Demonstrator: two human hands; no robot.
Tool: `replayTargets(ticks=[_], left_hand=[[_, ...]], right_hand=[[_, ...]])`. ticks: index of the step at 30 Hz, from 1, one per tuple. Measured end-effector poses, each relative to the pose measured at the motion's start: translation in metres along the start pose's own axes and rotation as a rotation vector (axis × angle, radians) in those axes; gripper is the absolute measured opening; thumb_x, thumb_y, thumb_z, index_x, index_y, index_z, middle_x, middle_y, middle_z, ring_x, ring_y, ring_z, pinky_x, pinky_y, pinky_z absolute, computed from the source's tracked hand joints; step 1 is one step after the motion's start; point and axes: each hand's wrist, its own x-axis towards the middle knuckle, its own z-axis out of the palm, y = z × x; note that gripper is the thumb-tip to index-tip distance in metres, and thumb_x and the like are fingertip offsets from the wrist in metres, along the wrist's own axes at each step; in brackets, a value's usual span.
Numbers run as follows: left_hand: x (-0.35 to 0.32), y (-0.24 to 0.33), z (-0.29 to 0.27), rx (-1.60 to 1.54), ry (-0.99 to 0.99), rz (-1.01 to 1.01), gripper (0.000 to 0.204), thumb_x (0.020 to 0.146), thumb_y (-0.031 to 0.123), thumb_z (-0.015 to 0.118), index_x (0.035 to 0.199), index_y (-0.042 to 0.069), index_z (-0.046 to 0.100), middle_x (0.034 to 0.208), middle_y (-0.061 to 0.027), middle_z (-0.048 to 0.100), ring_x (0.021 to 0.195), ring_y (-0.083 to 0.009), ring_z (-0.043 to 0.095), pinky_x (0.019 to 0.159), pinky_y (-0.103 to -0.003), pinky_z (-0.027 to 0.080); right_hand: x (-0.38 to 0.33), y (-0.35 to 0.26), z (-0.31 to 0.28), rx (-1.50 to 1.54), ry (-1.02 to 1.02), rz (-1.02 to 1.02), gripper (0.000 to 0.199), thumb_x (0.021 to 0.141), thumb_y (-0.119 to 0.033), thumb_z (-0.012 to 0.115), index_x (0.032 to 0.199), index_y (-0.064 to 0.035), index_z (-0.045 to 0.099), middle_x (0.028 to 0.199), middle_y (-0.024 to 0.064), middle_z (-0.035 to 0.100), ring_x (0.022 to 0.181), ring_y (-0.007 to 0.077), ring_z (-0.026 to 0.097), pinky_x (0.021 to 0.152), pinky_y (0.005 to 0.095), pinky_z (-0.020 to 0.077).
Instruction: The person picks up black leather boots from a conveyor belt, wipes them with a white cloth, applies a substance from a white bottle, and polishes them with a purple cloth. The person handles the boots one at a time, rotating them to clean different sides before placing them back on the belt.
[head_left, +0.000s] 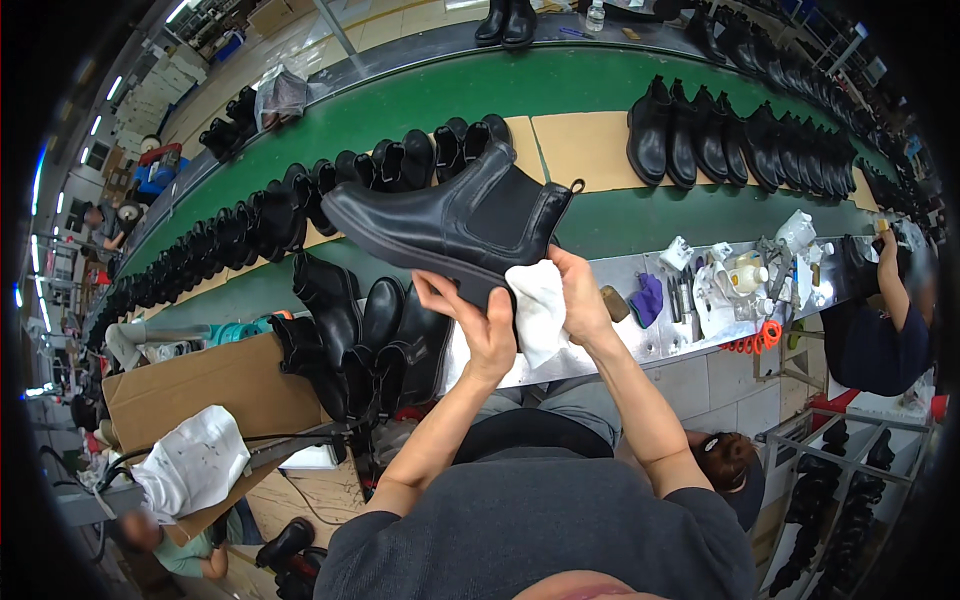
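The left hand (487, 330) grips the black boot (450, 225) by its sole, held above the tabletop (640, 340); the right hand (580, 300) pinches a white cloth (537, 310) (best wiped with the boot steady).

Rows of black boots (735, 140) along a green conveyor belt (420, 100)

free: green belt (640, 215) right of held boot (450, 225) | blocked: boot pile (365, 340) lower left
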Motion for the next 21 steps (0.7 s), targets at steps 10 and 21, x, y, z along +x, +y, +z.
replayTargets(ticks=[10,21], left_hand=[[0.018,0.02,-0.003,-0.733,0.057,-0.376,0.079,0.097,0.032,0.043,0.147,0.001,-0.009,0.148,-0.0186,-0.003,0.137,-0.0269,0.014,0.11,-0.041,0.02],[0.013,0.022,0.005,-0.44,0.165,-0.297,0.068,0.097,0.032,0.042,0.149,0.006,0.005,0.145,-0.0171,0.023,0.131,-0.0271,0.033,0.107,-0.04,0.03]], right_hand=[[-0.006,-0.007,0.009,-0.013,0.019,-0.169,0.026,0.08,-0.003,0.07,0.104,0.0054,0.062,0.091,0.0055,0.066,0.078,0.0082,0.06,0.067,0.0223,0.0496],[0.008,0.012,0.002,-0.067,0.079,-0.294,0.028,0.075,-0.004,0.073,0.1,0.0067,0.064,0.087,0.0086,0.063,0.069,0.0103,0.057,0.061,0.0277,0.0478]])
